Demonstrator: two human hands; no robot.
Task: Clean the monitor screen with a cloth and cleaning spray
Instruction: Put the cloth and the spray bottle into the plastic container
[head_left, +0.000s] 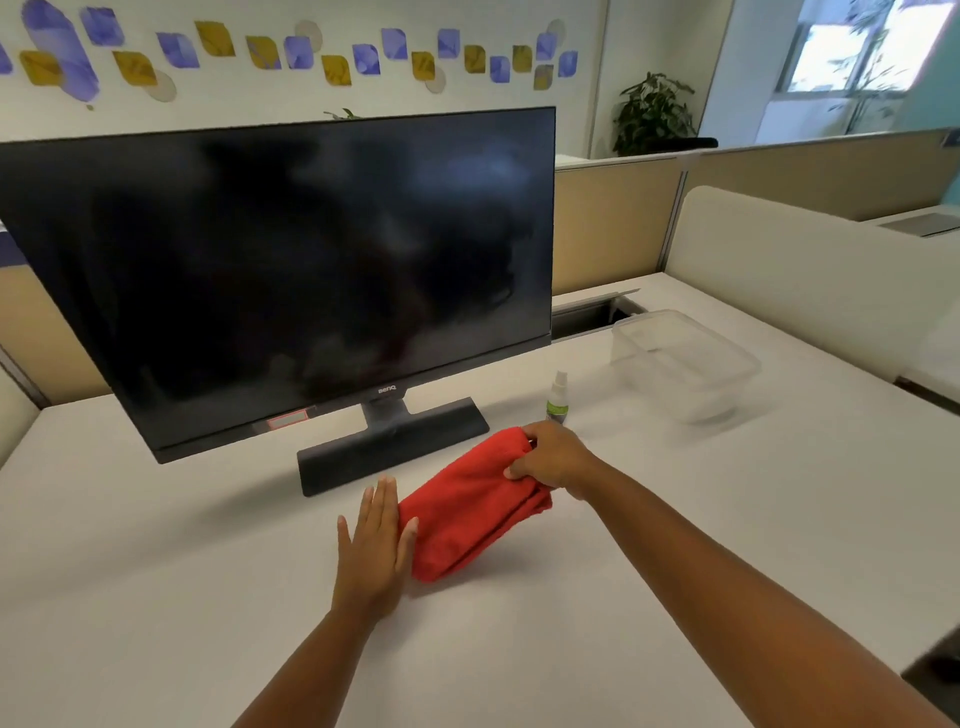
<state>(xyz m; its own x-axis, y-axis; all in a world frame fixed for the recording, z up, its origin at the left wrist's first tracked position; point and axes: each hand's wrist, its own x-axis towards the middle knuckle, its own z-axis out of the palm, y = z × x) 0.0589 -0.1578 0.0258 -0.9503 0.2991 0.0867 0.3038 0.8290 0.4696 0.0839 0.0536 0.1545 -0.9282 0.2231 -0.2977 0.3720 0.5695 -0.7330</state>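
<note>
BenQ monitor (291, 270) stands dark just beyond the folded red cloth (470, 512), whose long axis runs diagonally between flat, released left hand (376, 545) and right hand (553, 460) grasping its far end, the spray bottle (558, 397) seemingly just past it.

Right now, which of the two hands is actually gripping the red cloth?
The right hand: its fingers curl round the far end of the red cloth. The left hand lies flat and open, only touching the near end.

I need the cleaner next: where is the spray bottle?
The spray bottle stands on the desk, right of the monitor base, just behind the right hand.
</note>
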